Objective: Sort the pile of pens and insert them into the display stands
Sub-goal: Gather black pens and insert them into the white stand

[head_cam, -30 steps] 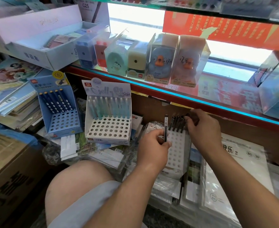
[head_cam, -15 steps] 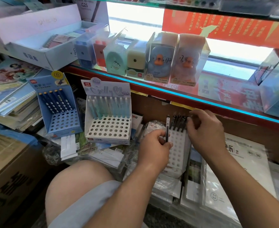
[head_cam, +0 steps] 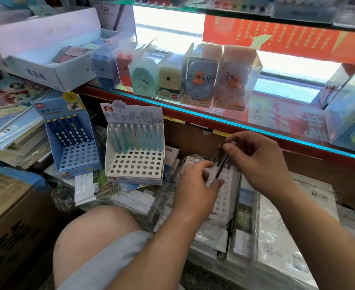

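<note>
A thin dark pen [head_cam: 222, 164] is pinched near its top by the right hand [head_cam: 258, 158], its tip over the white stand [head_cam: 224, 191]. The left hand [head_cam: 195, 185] rests loosely on this stand, holding nothing. The blue stand [head_cam: 76, 155] and the lilac stand [head_cam: 136, 162], both perforated cardboard, have one row filled; most holes are still empty.
</note>
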{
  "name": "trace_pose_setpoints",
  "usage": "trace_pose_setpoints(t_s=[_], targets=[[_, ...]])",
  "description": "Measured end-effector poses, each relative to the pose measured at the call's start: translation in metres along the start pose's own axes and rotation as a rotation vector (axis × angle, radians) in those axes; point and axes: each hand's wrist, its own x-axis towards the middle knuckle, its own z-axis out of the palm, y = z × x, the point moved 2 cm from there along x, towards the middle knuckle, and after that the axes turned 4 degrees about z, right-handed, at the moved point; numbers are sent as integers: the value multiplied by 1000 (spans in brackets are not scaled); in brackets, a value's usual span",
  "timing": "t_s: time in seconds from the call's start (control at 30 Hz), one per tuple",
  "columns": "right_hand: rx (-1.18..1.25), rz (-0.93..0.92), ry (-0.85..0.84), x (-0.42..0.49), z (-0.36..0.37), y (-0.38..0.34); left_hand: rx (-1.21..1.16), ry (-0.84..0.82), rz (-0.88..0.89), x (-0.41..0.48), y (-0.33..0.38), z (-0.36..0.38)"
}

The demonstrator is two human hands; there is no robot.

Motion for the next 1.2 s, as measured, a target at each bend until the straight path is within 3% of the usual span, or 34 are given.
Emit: trace_pose_setpoints(t_s=[0.1,0.2,0.5,0.67,1.03,1.2], targets=[[13,43,134,7,-5,6,113,-25,-153,2,-13,-1],[-121,28,168,12,4,16,101,-135,-248,1,-21,4],[-227,-29,185,12,25,30,137,-316,-207,-4,-35,16],[-188,36,154,10,32,38,169,-340,-188,-5,-43,20],[-457,-150,106,4,51,59,152,-345,-169,-5,-49,23],[-437,-97,13,6,46,57,164,-352,-192,-6,-49,23]])
